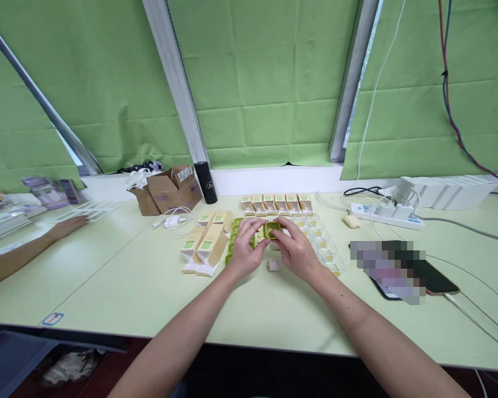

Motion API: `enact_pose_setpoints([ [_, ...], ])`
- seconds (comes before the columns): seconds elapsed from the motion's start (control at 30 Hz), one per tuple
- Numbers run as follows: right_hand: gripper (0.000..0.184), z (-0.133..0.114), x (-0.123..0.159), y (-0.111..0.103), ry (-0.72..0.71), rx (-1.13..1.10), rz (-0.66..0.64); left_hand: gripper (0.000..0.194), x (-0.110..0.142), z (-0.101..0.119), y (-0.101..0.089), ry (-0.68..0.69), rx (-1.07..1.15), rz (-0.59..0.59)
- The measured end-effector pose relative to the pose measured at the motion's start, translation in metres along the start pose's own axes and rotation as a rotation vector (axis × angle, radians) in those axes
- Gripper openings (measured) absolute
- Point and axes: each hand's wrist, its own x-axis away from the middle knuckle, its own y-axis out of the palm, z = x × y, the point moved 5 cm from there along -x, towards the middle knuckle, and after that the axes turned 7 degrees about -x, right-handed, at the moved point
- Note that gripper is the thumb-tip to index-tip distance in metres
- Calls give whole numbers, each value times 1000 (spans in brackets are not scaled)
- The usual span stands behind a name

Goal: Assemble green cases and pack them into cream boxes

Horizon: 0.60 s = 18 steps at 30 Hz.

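Observation:
Between both hands, above the table, is a small green square cup (pixel 273 225) with its hollow side showing. My left hand (pixel 245 250) grips its left edge with fingers closed. On the opposite side my right hand (pixel 297 251) is closed on the cup, fingertips at its rim and inside. Beneath them lies a small pinkish block (pixel 273 265). More green cups (pixel 229 257) are lined up beside my left hand, partly covered by it. Rows of clear cups with yellow centres (pixel 321 243) stand to the right of my right hand, some hidden behind it.
Open cartons (pixel 207 246) stand at left, with a row of similar cartons (pixel 276 204) behind. Farther out are a cardboard box (pixel 174 190), black bottle (pixel 206 183), charger (pixel 173 221), power strip (pixel 385 215) and phone (pixel 434 273) with cables. Another person's arm (pixel 37 249) rests at far left.

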Motion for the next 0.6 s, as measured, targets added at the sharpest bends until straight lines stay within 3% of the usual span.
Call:
enact_pose_setpoints([
  [0.6, 38, 2, -1, -3, 93, -88, 44, 38, 0, -11, 2, -62, 4, 45],
])
